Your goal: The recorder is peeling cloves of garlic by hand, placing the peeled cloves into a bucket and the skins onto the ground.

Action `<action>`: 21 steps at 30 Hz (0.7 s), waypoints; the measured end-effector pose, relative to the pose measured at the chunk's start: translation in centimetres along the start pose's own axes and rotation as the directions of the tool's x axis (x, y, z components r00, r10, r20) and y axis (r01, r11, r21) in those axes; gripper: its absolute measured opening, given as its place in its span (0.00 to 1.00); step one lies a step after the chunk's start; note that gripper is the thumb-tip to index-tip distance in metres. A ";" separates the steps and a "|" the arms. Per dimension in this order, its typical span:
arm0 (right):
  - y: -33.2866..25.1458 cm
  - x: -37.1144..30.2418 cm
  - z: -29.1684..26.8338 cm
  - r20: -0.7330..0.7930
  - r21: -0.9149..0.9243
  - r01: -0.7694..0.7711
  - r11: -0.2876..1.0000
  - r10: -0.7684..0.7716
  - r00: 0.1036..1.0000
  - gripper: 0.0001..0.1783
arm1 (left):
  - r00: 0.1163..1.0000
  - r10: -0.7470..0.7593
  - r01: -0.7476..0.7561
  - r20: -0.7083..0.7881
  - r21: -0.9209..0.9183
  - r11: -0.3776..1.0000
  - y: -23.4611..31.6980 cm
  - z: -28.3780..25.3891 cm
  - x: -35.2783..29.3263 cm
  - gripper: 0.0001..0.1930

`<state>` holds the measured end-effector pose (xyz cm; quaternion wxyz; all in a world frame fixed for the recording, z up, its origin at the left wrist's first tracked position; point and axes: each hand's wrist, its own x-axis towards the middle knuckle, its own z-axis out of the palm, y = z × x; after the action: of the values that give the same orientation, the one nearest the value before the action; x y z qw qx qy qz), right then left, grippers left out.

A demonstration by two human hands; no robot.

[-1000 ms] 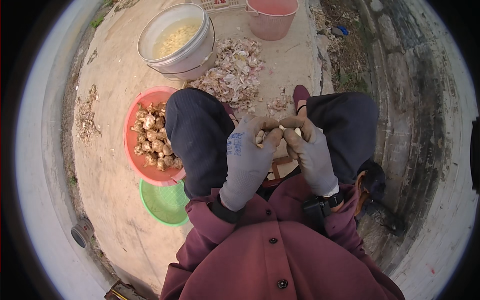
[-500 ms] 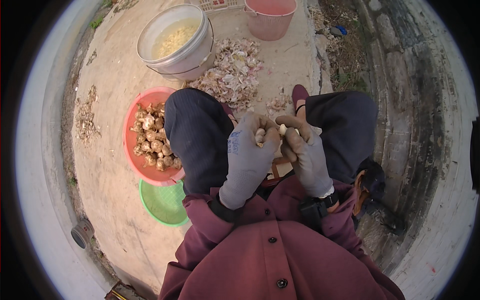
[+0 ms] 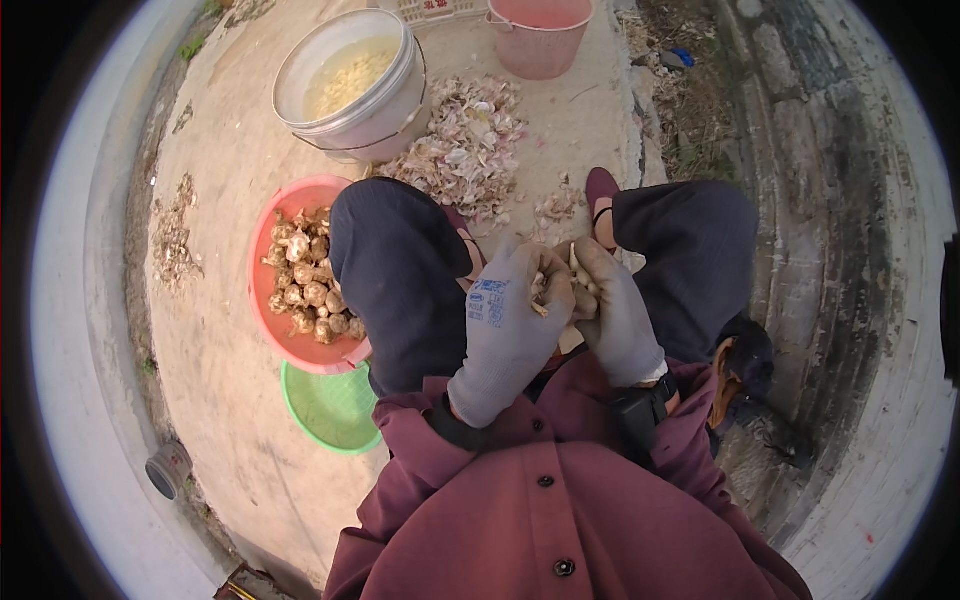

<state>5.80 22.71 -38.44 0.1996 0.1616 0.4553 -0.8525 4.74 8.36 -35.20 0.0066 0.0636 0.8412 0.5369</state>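
Both hands wear grey knit gloves with soiled fingertips and meet above the gap between my knees. My left hand is closed around garlic cloves, part of which shows between thumb and fingers. A pale garlic clove sticks up between the fingertips of my right hand, which is closed on it. The two hands' fingers touch or nearly touch. Left of my knee, a pink basin holds several whole garlic bulbs with brownish skins.
A white bucket with peeled cloves in water stands ahead, beside a heap of papery garlic skins. Farther off are a pink bucket and a white crate. A green basin sits partly under the pink one.
My hands have drawn closer together, the left one shifting slightly right and down. The clove in my right fingertips now points upward.
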 end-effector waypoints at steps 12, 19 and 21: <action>-0.7 1.6 -0.8 -0.054 0.156 0.024 0.987 -0.016 0.998 0.21 | 0.984 -0.177 0.180 0.034 -0.110 0.977 -0.7 0.1 1.3 0.06; -2.2 0.4 0.7 -0.062 0.059 0.071 0.996 -0.067 0.996 0.19 | 0.996 -0.088 0.090 0.031 -0.072 0.993 -0.1 -1.3 1.4 0.13; -2.5 0.1 1.1 -0.058 0.047 0.124 0.991 -0.121 0.991 0.19 | 0.989 -0.126 0.136 0.073 -0.157 0.978 -0.1 -1.4 1.3 0.17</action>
<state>4.39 23.03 -36.10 0.1302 0.1620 0.4481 -0.8695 3.30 7.26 -34.60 0.0734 0.0238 0.7966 0.5995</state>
